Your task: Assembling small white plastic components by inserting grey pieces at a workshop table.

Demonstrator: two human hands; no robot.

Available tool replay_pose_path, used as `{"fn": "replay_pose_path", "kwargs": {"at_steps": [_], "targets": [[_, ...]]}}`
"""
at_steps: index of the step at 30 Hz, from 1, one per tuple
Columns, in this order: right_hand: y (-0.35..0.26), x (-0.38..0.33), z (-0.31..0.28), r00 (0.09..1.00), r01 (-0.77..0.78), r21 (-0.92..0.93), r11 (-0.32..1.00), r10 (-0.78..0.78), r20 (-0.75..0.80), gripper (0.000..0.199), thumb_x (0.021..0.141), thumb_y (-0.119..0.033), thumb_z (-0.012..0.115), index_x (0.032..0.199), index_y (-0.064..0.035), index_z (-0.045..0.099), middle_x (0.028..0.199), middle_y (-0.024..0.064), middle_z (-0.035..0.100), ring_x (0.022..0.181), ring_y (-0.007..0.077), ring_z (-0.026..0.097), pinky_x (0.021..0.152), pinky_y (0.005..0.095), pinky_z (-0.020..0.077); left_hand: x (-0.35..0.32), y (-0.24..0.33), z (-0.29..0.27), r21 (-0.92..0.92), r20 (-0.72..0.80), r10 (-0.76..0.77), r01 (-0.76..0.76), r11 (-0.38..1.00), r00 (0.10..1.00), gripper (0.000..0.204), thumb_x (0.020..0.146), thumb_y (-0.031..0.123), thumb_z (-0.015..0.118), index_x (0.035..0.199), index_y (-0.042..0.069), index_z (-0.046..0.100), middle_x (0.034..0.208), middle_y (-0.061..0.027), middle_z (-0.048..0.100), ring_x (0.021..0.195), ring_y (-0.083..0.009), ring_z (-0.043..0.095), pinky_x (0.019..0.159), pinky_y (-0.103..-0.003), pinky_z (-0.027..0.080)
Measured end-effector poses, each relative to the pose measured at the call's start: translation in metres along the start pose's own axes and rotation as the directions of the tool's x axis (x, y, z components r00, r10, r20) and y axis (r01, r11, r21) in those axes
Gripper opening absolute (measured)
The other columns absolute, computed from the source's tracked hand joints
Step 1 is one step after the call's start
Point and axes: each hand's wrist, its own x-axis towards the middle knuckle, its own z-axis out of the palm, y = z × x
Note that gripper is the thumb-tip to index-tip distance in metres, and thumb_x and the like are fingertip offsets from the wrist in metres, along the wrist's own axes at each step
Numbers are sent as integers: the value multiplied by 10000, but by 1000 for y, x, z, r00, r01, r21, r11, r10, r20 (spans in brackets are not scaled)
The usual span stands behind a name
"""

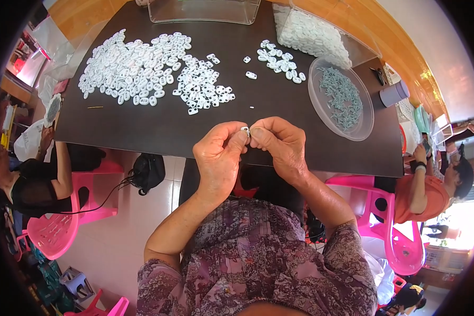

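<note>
My left hand pinches a small white plastic piece between thumb and fingers, just over the near edge of the table. Fingertips of my right hand are closed together right against that piece; whatever they grip is too small and covered to make out. Ahead to the left lies a large heap of white oval plastic pieces. Beside it is a smaller heap of flat white pieces with holes. Farther right is a loose group of white oval pieces. A round clear tray holds many small grey-green parts.
A dark table carries everything. At the back stand a clear plastic bin and a clear bag of white pieces. A purple cup is at the right edge. Other people sit on pink chairs at left and right.
</note>
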Motion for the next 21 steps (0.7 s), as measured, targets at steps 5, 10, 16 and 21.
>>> {"fn": "replay_pose_path", "kwargs": {"at_steps": [5, 10, 16, 21], "targets": [[8, -1, 6, 997, 66, 3, 998, -66, -31, 116, 866, -86, 567, 838, 25, 586, 735, 12, 570, 685, 61, 515, 659, 203, 430, -1, -6, 5, 147, -36, 132, -126, 981, 991, 124, 851, 60, 610, 933, -32, 620, 762, -31, 616, 607, -55, 523, 510, -170, 417], [10, 0, 9, 995, 87, -145, 986, -93, -35, 114, 881, -68, 541, 848, 36, 577, 755, 22, 569, 708, 66, 516, 661, 208, 436, 1, -10, 2, 132, -47, 112, -105, 986, 993, 119, 852, 52, 604, 934, -31, 620, 761, -26, 614, 604, -52, 518, 509, -169, 413], [12, 4, 4, 991, 131, -114, 985, -129, 20, 108, 886, -39, 514, 856, 41, 580, 773, 31, 582, 729, 75, 529, 677, 219, 446, 4, -8, -1, 3, -32, 33, -33, 999, 999, 135, 844, 36, 605, 949, -49, 617, 755, -40, 618, 605, -60, 530, 503, -173, 417], [9, 4, 5, 996, 83, -68, 994, -82, 21, 115, 883, -52, 524, 848, 40, 583, 777, 32, 585, 728, 78, 534, 680, 224, 448, 4, -6, -1, 4, -22, 46, -46, 999, 999, 137, 839, 29, 607, 948, -54, 616, 761, -49, 622, 606, -66, 535, 501, -175, 417]]}}
